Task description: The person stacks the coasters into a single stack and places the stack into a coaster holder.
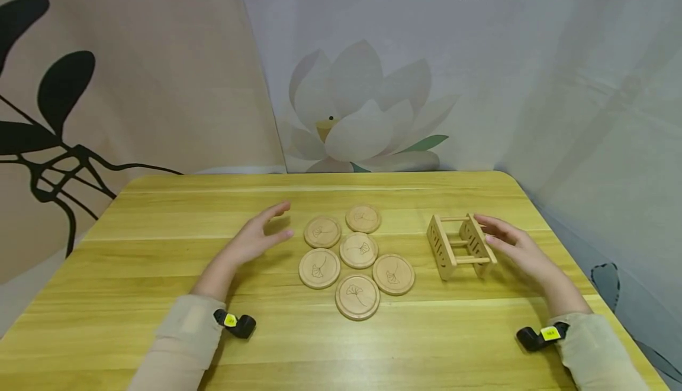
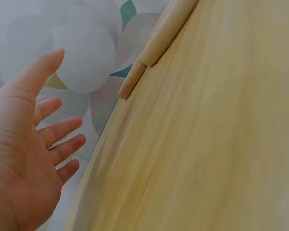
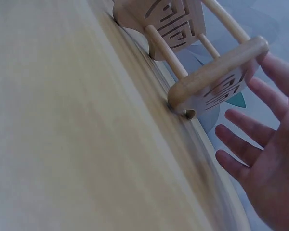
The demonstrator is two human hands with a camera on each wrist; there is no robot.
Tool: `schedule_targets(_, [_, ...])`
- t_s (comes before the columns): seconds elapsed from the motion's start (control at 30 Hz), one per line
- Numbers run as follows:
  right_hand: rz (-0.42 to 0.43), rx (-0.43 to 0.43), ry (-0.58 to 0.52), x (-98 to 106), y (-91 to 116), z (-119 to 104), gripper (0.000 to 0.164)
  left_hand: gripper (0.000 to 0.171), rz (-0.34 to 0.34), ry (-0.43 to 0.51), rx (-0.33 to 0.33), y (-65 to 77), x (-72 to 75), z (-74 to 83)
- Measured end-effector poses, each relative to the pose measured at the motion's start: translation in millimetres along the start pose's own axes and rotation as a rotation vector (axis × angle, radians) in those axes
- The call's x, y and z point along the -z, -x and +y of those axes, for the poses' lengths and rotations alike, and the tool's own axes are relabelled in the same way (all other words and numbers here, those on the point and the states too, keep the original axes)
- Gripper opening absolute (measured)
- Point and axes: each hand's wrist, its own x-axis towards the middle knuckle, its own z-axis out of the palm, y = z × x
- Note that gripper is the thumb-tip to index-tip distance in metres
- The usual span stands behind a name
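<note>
Several round wooden coasters with engraved ginkgo leaves lie flat in a cluster mid-table; the front one (image 1: 357, 297) is nearest the person. To their left, the left hand (image 1: 254, 238) hovers with fingers spread and nothing held; the left wrist view shows its bare palm. Right of the coasters stands a small wooden coaster rack (image 1: 442, 247) with cut-out side panels joined by dowels. The right hand (image 1: 514, 249) is at the rack's right panel (image 3: 221, 91), fingertips right at its outer side, fingers extended and not curled round it.
The wooden table (image 1: 133, 260) has its far edge against a fabric backdrop (image 1: 362, 83) printed with a lotus. Black wrist cameras (image 1: 242, 326) sit on both sleeves. The table's right edge runs just beyond the right forearm.
</note>
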Motion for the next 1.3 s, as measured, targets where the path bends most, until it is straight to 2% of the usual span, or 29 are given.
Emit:
schedule_targets(0.43, [0.012, 0.006, -0.103, -4.9, 2.0, 5.5, 0.046, 0.068, -0.039, 0.083, -0.045, -11.0, -14.4, -8.9])
schedule_targets(0.5, [0.011, 0.009, -0.102, -4.6, 2.5, 5.3, 0.046, 0.067, -0.051, 0.088, -0.047, -11.2, -14.8, -1.8])
schedule_targets(0.63, [0.010, -0.012, -0.108, -3.9, 2.8, 6.2, 0.046, 0.065, -0.076, 0.092, -0.048, -9.0, -13.1, 21.9])
schedule_targets(0.67, [0.013, -0.017, -0.109, -4.0, 2.8, 6.2, 0.046, 0.065, -0.079, 0.088, -0.052, -10.7, -13.9, 22.0])
schedule_targets(0.77, [0.017, -0.016, -0.108, -4.0, 3.2, 6.5, 0.046, 0.066, -0.091, 0.093, -0.067, -19.2, -18.5, 11.7])
schedule_targets(0.87, [0.022, -0.009, -0.093, -4.3, 3.6, 6.8, 0.046, 0.067, -0.106, 0.101, -0.080, -30.0, -23.8, -4.8])
schedule_targets(1.13, [0.020, -0.022, -0.102, -4.6, 1.1, 8.4, 0.047, 0.073, -0.197, 0.151, -0.075, -38.6, -21.6, -7.8])
schedule_targets(1.3, [0.016, -0.028, -0.077, -4.4, 0.5, 9.1, 0.047, 0.076, -0.253, 0.124, -0.095, -40.9, -19.2, -9.9])
